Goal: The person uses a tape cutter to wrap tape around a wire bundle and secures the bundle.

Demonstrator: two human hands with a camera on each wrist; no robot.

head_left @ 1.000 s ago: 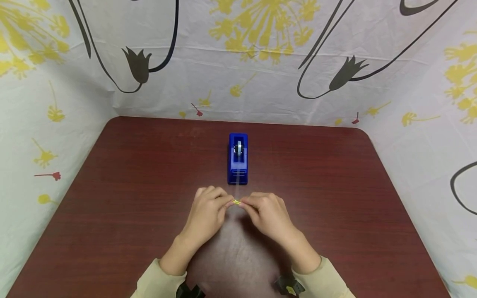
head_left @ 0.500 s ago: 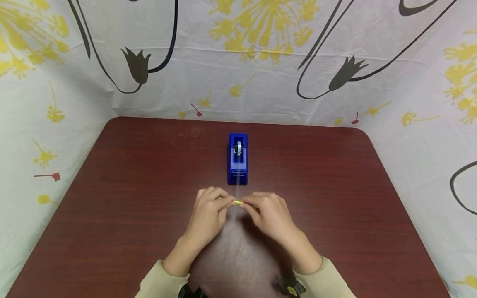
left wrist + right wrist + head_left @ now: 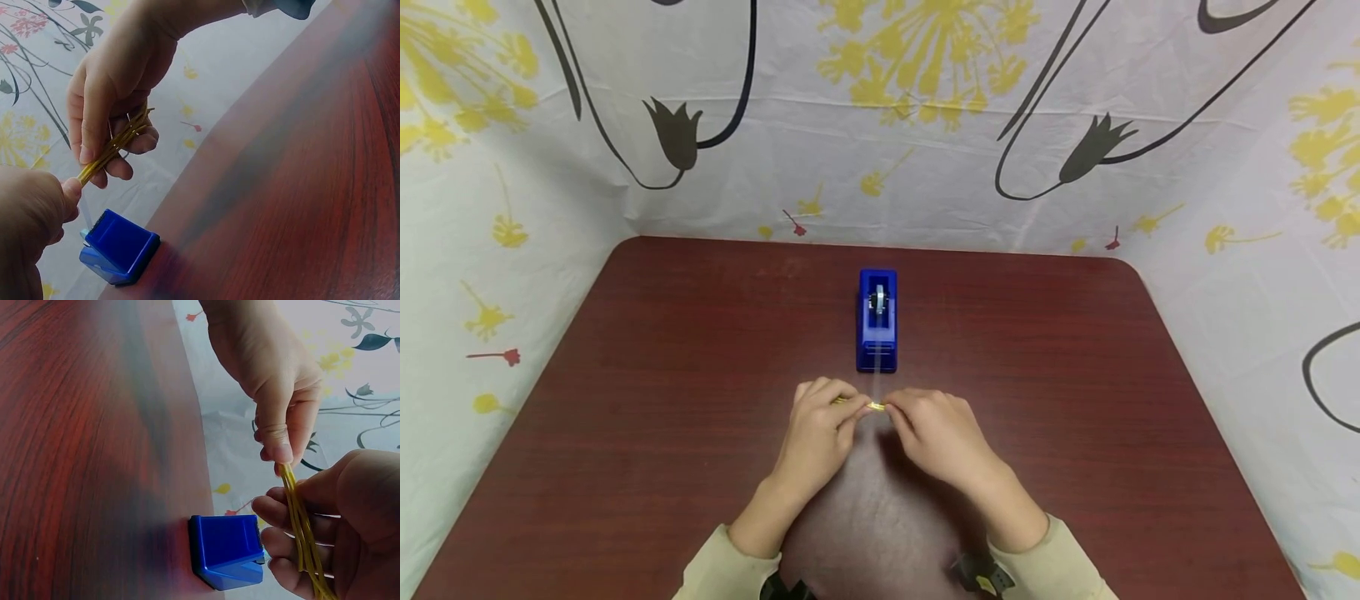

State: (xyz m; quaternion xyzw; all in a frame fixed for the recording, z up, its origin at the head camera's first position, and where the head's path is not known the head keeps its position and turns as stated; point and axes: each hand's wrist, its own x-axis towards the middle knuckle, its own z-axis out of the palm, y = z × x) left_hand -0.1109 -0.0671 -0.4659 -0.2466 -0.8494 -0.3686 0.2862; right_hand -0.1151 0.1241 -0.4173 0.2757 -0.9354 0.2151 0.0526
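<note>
Both my hands are pinching — left hand (image 3: 816,429) and right hand (image 3: 942,437) each have fingertips clamped on a bundle of thin yellow strands (image 3: 877,407), held between them above the reddish-brown table (image 3: 625,400). Loose ends splay along my right fingers. Just beyond — a blue tape dispenser (image 3: 877,325), clear tape (image 3: 877,383) stretching toward the bundle; can't tell if it's touching.

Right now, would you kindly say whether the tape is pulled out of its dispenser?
Pulled out: in the head view, a clear strip of tape runs from the blue dispenser toward the yellow strands.
</note>
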